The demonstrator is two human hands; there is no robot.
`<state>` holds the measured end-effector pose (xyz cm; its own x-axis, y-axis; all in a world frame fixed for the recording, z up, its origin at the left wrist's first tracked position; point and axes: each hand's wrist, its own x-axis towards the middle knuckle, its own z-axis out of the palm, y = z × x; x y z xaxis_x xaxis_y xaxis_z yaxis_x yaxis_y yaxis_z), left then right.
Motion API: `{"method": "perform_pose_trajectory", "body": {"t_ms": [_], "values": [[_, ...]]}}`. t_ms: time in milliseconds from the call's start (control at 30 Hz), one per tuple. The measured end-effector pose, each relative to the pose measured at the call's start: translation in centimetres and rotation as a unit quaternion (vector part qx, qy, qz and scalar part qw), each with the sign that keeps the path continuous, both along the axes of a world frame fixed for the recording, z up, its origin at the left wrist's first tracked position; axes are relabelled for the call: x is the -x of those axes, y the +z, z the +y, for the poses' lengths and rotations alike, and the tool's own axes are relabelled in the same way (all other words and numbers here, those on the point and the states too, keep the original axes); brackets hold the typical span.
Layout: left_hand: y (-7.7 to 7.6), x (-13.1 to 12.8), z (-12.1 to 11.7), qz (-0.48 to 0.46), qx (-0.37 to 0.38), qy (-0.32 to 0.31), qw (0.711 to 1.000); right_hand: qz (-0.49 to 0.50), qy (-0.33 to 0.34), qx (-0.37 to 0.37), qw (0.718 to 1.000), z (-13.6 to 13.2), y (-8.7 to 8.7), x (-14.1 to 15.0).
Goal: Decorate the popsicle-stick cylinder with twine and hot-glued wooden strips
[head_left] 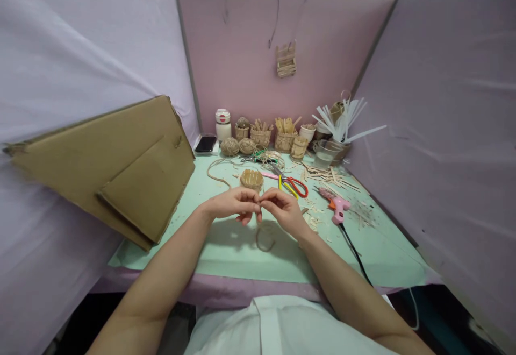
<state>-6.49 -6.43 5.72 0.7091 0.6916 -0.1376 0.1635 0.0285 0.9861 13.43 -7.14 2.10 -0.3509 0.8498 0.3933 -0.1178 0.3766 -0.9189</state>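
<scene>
Jute twine [263,249] runs down from between our hands and ends in a loose curl over the pale green tabletop [226,261]; our left hand [243,203] and right hand [283,211] meet in front of us, and the thumb and forefinger tips of each look clamped on the twine; the bit between them is too small for us to make out, so we cannot tell whether a knot, a twist or a bare strand is there. Just beyond our fingers stands the small round stick piece [252,178], upright on the tabletop, with pale strips on its top; its lower part is hidden behind our hands.

As for progress, we judge that the body of that piece is largely put together, while the twine we hold is unfinished, its end hanging free; whether the two are joined we cannot see. Cutting seems done at least in part, since wood scraps [312,220] lie beside our right hand; the red-handled scissors [298,186] and the pink glue gun [341,210] lie out of our grasp. Twine balls [229,147] and a holder of sticks [285,140] at the back suggest that plenty of material is left.
</scene>
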Motion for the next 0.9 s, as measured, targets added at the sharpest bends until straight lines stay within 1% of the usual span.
{"method": "perform_pose_trajectory", "body": {"t_ms": [100,167,267,367,433,500,600,733,900], "values": [[-0.3,0.0,0.2,0.043,0.029,-0.036,0.998,-0.014,-0.021,-0.018,1.000,-0.4,-1.3,0.1],[-0.4,0.4,0.4,0.066,0.027,-0.040,0.997,-0.034,-0.039,-0.040,0.998,-0.4,-1.8,0.2],[-0.2,1.3,0.5,0.089,-0.019,-0.025,0.996,-0.065,-0.053,-0.077,0.994,-0.2,-2.0,0.2],[0.1,2.2,0.5,0.127,-0.094,-0.011,0.987,-0.096,-0.028,-0.112,0.989,-0.2,-2.0,0.2],[0.2,2.5,0.4,0.153,-0.112,-0.006,0.982,-0.114,-0.016,-0.128,0.985,-0.3,-2.0,0.4],[0.2,2.6,0.3,0.166,-0.087,-0.009,0.982,-0.126,-0.018,-0.132,0.983,-0.4,-2.0,0.4],[-0.1,2.7,0.3,0.160,-0.051,-0.021,0.986,-0.138,-0.026,-0.125,0.982,-0.4,-2.1,0.5],[-0.4,2.9,0.6,0.155,-0.077,-0.014,0.985,-0.139,-0.036,-0.116,0.983,-0.3,-2.1,0.4],[-0.8,3.0,1.1,0.193,-0.130,-0.003,0.973,-0.170,-0.051,-0.102,0.979,-0.1,-2.6,0.7]]}}
